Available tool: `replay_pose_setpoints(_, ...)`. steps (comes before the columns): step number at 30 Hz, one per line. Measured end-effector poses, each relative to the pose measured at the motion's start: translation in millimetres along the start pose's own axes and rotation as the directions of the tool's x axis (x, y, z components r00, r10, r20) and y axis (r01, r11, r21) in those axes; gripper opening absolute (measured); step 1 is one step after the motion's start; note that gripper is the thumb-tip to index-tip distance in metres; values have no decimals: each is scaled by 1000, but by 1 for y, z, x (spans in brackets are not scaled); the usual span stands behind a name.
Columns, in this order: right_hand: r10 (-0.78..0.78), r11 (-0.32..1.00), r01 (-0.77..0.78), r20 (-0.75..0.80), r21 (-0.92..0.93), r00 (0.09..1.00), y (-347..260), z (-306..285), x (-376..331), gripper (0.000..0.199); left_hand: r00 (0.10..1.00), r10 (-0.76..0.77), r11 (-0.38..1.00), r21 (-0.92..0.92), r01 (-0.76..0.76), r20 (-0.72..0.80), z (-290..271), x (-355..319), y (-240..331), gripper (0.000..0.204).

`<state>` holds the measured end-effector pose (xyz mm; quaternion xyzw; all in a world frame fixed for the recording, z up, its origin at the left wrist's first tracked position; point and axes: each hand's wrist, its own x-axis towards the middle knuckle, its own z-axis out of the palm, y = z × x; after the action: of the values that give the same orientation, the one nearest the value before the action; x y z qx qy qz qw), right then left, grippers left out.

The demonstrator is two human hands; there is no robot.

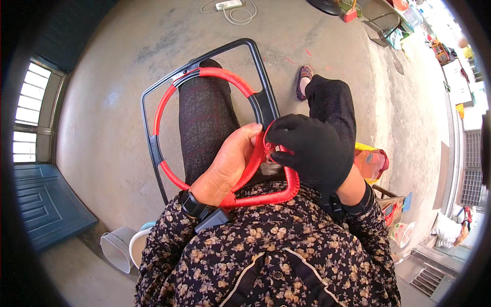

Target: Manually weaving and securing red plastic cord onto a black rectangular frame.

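A black frame (pixel 267 77), squarish outside with a round ring inside, rests across my lap. Red cord or strip (pixel 227 75) is wound tightly over parts of the ring and over the near outer edge. My left hand (pixel 230 156), bare, is closed round the red-wrapped ring on its right side, thumb on top. My right hand (pixel 309 148), in a black glove, is just beside it with fingers curled at a loose loop of red strip (pixel 267 137) by the frame's right side. The glove hides the fingertips' exact hold.
Red scraps (pixel 289 60) lie on the concrete floor ahead. A white power strip (pixel 228 5) with its cord is at the top. To the left stand a pale bucket (pixel 117 249) and a blue door (pixel 48 199). A yellow-and-red bag (pixel 372 162) sits by my right arm.
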<state>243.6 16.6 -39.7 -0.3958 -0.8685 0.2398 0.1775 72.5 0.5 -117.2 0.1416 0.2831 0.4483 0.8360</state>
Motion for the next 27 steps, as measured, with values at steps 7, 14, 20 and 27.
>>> replay_pose_setpoints(7, -183, 882, 159, -12, -444, 983, -1, -8, 0, 25, 999, 33, 997, 70, -30, -42, 5, -2, 4, 34)
replay_pose_setpoints(14, 596, 506, -88, -274, 858, 755, 90, -21, -15, 21, 999, -26, 989, 146, 30, -30, -9, -1, 1, 21)
replay_pose_setpoints(20, 408, 260, 185, -282, 948, 868, 152, -23, -66, 29, 1000, -6, 978, 206, 7, -2, 0, -5, 1, 21)
replay_pose_setpoints(27, 57, 970, -186, -590, -159, 805, 181, 6, -113, 33, 997, -8, 984, 181, -5, 74, 6, -9, 2, 16)
